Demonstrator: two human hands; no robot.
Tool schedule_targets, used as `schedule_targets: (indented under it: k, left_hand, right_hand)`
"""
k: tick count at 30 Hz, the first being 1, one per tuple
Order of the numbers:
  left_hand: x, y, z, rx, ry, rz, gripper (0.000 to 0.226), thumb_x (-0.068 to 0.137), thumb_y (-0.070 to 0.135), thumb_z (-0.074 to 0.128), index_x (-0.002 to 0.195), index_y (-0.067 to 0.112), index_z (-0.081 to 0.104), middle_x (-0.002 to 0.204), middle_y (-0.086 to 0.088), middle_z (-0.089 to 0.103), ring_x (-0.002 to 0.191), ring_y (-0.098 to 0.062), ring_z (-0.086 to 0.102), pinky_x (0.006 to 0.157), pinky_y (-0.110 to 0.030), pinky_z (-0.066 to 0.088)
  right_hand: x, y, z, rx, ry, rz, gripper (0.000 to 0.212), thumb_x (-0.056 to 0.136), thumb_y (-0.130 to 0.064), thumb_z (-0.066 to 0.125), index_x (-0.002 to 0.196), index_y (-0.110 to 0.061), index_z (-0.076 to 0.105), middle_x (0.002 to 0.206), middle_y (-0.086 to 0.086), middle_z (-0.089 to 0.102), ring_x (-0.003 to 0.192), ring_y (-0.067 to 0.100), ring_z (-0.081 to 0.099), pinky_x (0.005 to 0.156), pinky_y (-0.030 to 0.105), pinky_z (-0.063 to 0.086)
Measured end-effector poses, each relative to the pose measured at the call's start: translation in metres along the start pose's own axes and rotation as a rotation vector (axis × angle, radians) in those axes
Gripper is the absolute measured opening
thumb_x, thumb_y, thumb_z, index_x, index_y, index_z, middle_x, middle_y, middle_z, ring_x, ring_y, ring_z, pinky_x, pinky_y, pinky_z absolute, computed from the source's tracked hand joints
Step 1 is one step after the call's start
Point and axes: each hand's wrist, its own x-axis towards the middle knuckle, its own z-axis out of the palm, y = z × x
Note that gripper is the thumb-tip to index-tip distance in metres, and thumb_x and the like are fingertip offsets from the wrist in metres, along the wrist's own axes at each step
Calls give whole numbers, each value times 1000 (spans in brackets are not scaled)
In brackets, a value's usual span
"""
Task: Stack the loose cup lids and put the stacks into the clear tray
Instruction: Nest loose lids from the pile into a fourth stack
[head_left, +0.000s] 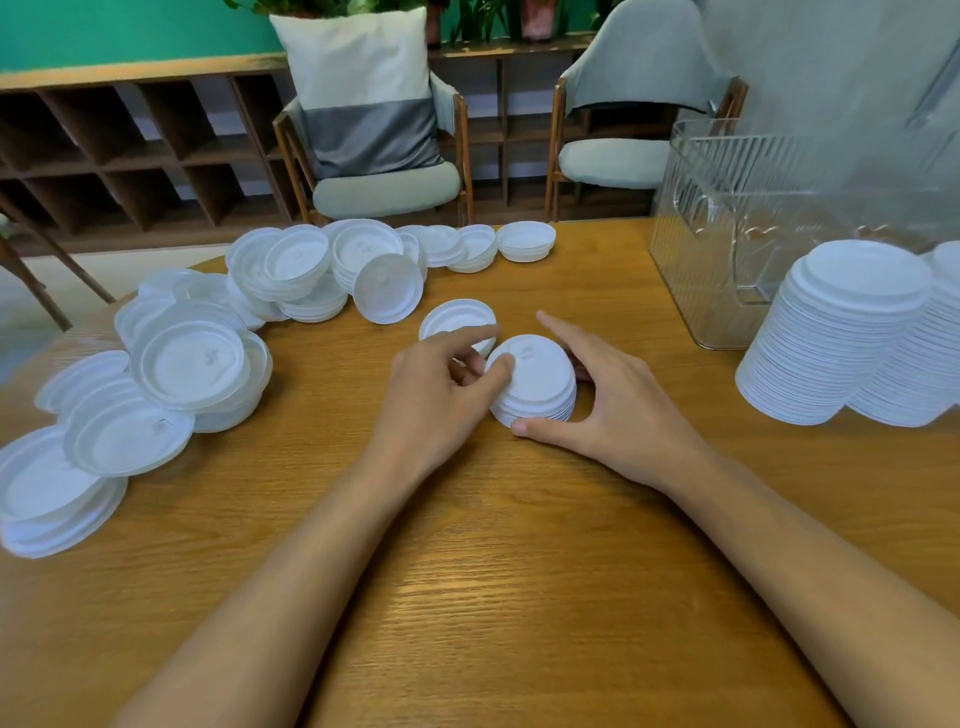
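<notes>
Lid stack (537, 384): left hand (436, 389) pinches top rim, fingers curled; right hand (623, 395) brackets base, fingers spread wide.

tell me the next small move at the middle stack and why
Probably the left hand lifts the single lid just behind the small stack onto it, the right hand steadying. That lid is nearest, and this stack is far shorter than the tall stacks by the clear tray.
</notes>
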Motion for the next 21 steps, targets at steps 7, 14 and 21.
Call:
schedule_targets:
  k: [7, 14, 21]
  left_hand:
    - [-2, -4, 4, 107, 54, 123, 16, 94, 31, 75, 107, 24, 79, 77, 7, 66, 71, -9, 62, 66, -10, 42]
    - [-4, -4, 5, 132, 7, 150, 32, 89, 38, 77, 120, 28, 76, 98, 9, 66, 86, 1, 64, 78, -7, 45]
    - [-3, 0, -1, 50, -97, 102, 52, 78, 43, 86, 127, 32, 73, 113, 21, 71, 108, 1, 65, 88, -29, 57]
  right_hand:
    - [-1, -1, 0, -39, -11, -12, 104, 73, -55, 89, 160, -28, 39, 141, -13, 53, 130, 2, 47, 106, 18, 36]
    - [-1, -3, 1, -36, -13, 1, 104, 73, -58, 86, 160, -24, 39, 139, -12, 56, 128, 3, 49, 105, 19, 36]
    - [-1, -3, 1, -20, -13, 15, 108, 70, -63, 86, 160, -24, 39, 137, -12, 56, 128, 6, 52, 109, 30, 43]
